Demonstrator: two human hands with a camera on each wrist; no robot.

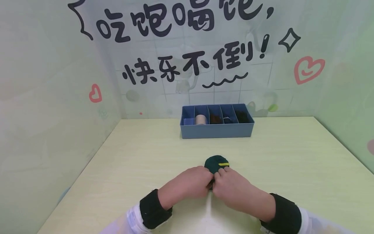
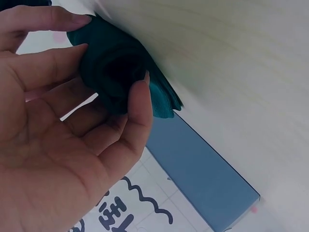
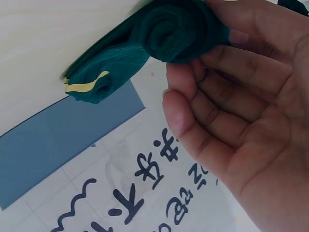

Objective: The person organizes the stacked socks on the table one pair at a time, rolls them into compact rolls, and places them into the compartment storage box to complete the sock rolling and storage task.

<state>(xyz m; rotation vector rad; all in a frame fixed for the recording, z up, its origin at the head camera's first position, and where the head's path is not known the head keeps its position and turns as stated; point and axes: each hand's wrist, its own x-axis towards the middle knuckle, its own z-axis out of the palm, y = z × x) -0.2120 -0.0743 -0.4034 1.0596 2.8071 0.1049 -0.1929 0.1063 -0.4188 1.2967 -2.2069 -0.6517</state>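
A dark green sock with a yellow stripe lies in the middle of the table, its near end rolled up. My left hand grips the left side of the roll. In the left wrist view its fingers and thumb curl around the rolled green sock, and a flat ribbed part shows beyond. My right hand holds the roll's right side, close beside the left hand. The right wrist view shows the spiral end of the sock, with the striped part stretching away flat. From the head view, both hands hide most of the roll.
A blue box with several compartments stands at the back of the table. It holds a blue item, a pale pink roll and dark rolled items. Printed walls rise behind and on both sides.
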